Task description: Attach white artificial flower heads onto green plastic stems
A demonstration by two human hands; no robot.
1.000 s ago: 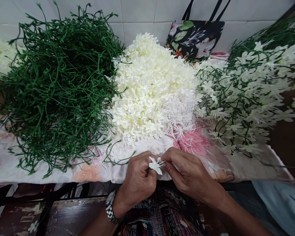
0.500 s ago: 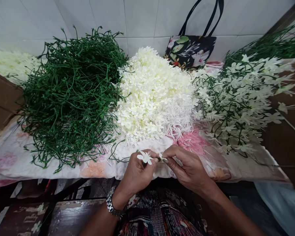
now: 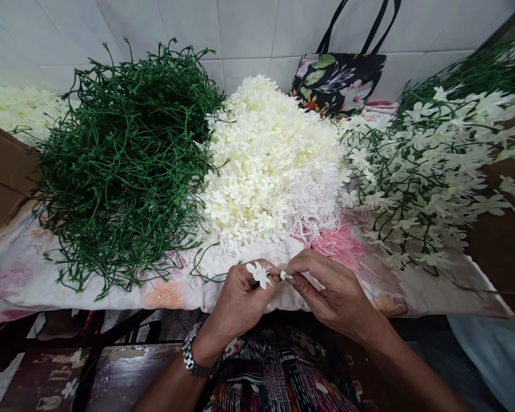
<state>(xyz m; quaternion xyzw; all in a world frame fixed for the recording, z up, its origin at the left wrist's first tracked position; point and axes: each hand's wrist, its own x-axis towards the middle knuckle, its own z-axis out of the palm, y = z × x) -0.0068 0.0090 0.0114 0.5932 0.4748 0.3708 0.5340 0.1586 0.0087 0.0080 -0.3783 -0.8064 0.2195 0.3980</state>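
Observation:
My left hand [image 3: 239, 300] is closed around a green stem sprig that bears a small white artificial flower [image 3: 258, 273] at its tip. My right hand [image 3: 330, 292] pinches a tiny white flower piece [image 3: 285, 276] just to the right of that flower, almost touching it. Both hands are at the near edge of a table covered with a floral cloth [image 3: 163, 294]. Behind them lie a heap of loose white blossoms [image 3: 270, 160], a tangle of bare green stems [image 3: 124, 154] on the left, and a pile of stems with flowers on them [image 3: 429, 166] on the right.
A black floral tote bag [image 3: 339, 80] leans on the tiled wall at the back. More pale blossoms [image 3: 17, 109] lie far left beside a brown cardboard edge [image 3: 4, 171]. A wristwatch [image 3: 191, 357] is on my left wrist. Patterned clothing [image 3: 283, 372] fills the bottom.
The view has shifted slightly. My hands rose a little toward the table edge and stay together, the flower in my left hand turning slightly while my right fingers keep pinching beside it.

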